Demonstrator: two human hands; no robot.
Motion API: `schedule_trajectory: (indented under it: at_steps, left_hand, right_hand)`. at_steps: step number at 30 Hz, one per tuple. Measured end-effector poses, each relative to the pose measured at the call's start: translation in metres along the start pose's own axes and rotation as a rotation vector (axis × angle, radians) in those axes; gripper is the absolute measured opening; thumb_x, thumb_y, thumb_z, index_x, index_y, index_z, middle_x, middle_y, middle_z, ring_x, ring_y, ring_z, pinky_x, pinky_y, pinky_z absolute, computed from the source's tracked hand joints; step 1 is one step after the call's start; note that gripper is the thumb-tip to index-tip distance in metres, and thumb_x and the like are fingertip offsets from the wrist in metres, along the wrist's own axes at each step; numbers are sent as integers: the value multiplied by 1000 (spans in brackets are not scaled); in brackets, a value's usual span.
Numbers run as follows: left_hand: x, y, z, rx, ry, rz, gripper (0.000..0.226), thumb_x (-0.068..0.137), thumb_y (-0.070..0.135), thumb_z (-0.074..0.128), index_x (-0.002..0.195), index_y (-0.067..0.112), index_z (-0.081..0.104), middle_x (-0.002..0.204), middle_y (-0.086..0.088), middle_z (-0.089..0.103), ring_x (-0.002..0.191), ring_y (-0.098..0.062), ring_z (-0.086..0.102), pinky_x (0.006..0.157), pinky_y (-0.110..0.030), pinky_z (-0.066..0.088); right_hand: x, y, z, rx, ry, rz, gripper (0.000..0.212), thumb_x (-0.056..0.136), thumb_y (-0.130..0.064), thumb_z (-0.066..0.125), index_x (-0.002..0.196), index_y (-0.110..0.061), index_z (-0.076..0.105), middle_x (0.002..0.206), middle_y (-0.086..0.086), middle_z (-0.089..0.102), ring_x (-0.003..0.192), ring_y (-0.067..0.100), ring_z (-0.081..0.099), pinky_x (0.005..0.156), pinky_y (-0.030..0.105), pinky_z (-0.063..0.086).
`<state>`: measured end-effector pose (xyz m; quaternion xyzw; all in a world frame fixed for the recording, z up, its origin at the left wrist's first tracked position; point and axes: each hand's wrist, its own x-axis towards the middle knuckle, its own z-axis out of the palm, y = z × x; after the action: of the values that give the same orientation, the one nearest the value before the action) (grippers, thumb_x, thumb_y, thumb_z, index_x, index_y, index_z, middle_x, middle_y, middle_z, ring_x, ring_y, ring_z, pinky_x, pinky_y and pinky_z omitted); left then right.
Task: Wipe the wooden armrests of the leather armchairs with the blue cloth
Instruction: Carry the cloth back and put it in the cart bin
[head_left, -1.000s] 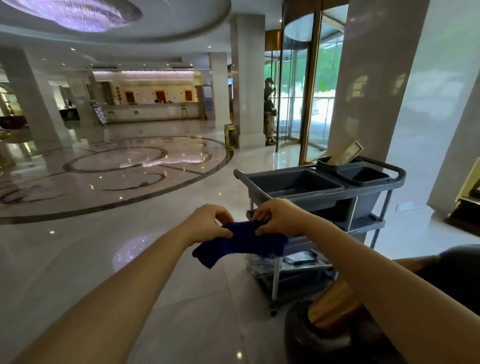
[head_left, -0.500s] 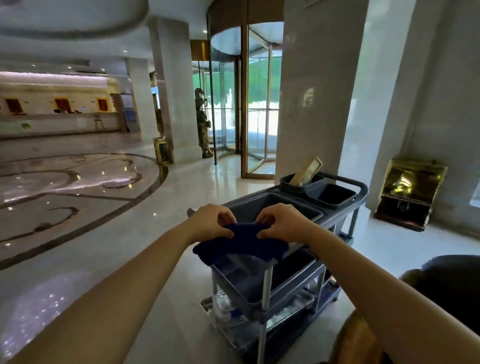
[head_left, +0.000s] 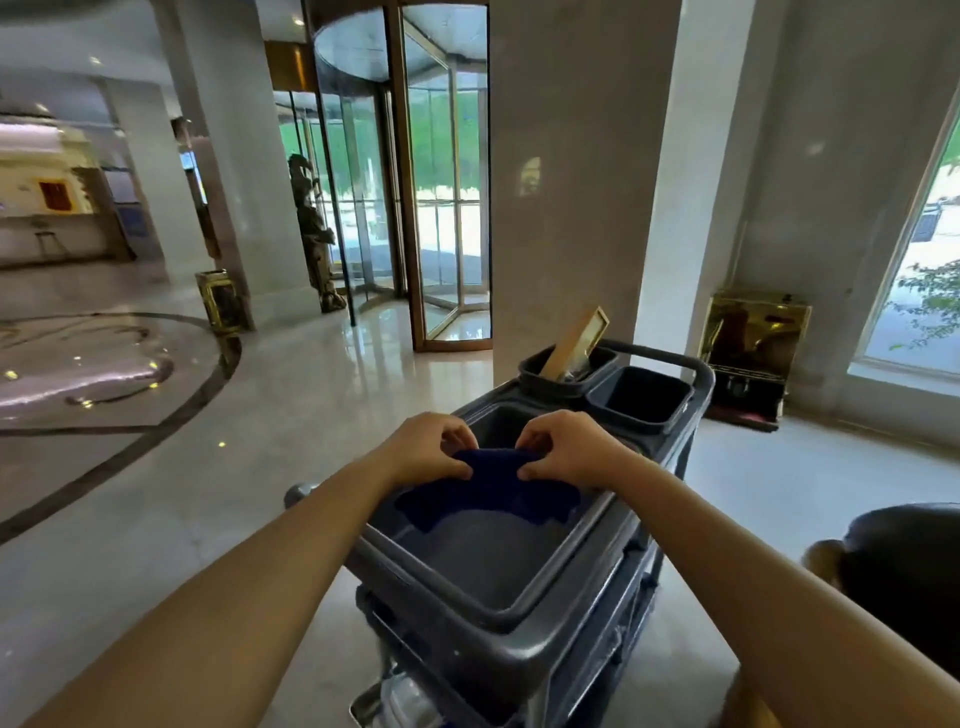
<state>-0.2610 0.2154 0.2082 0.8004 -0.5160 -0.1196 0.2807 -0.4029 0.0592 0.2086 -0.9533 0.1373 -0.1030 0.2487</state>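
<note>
Both hands hold a dark blue cloth (head_left: 493, 491) by its top edge, above the top tray of a grey service cart (head_left: 498, 618). My left hand (head_left: 428, 449) pinches the cloth's left end and my right hand (head_left: 569, 449) pinches its right end. The cloth hangs down into the tray. A dark leather armchair (head_left: 904, 566) shows at the right edge, with the rounded end of its wooden armrest (head_left: 821, 553) beside it; most of the chair is out of frame.
The cart carries two small black bins (head_left: 641, 397) at its far end, one holding a wooden-framed board (head_left: 574, 343). A marble pillar (head_left: 566, 182) stands behind the cart. A revolving glass door (head_left: 415, 208), a statue (head_left: 311, 234) and a gold box (head_left: 753, 348) stand farther off.
My view has swung to the right and come closer to the cart. Both hands, still holding the cloth, now sit over the cart's top tray, with the cloth hanging into it.
</note>
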Motion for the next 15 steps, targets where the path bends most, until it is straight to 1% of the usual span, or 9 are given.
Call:
schedule_trajectory:
  at_steps: [3, 7, 9, 11, 13, 15]
  left_hand:
    - [39, -22, -2, 23, -14, 1, 22, 73, 23, 71, 76, 40, 58, 81, 21, 60, 76, -4, 60, 60, -12, 42]
    - [87, -55, 6, 35, -28, 4, 25, 72, 21, 72, 77, 41, 57, 81, 21, 59, 76, -2, 58, 61, -11, 40]
    - [107, -70, 16, 41, -63, 12, 23, 72, 20, 71, 81, 37, 59, 83, 17, 61, 77, -1, 58, 62, -11, 40]
    - [124, -84, 27, 47, -97, 33, 20, 71, 18, 71, 84, 31, 62, 84, 13, 63, 77, 0, 57, 63, -11, 40]
    - [139, -98, 38, 49, -122, 56, 20, 70, 16, 70, 84, 28, 63, 83, 11, 62, 76, 0, 57, 63, -12, 40]
    - [153, -115, 49, 44, -145, 74, 19, 70, 15, 70, 85, 23, 65, 84, 6, 65, 76, -4, 58, 65, -17, 45]
  right_hand:
    - [37, 18, 7, 15, 1, 8, 23, 74, -23, 73, 97, -20, 66, 89, -6, 64, 81, 8, 60, 66, 14, 45]
    - [77, 44, 22, 32, 15, 53, 20, 73, -23, 73, 92, -22, 66, 86, -7, 64, 78, 7, 60, 65, 16, 44]
    - [90, 59, 35, 48, 2, 97, 16, 72, -22, 73, 86, -24, 65, 81, -10, 62, 74, 4, 58, 61, 14, 41]
    - [102, 74, 47, 51, 2, 138, 15, 71, -21, 73, 84, -24, 64, 79, -10, 62, 72, 5, 58, 59, 13, 39]
    - [112, 87, 61, 49, 0, 178, 17, 70, -21, 72, 85, -21, 65, 81, -8, 64, 74, 8, 59, 59, 12, 40]
    - [123, 100, 78, 49, 0, 229, 18, 70, -20, 72, 87, -20, 66, 84, -5, 67, 75, 8, 59, 60, 12, 40]
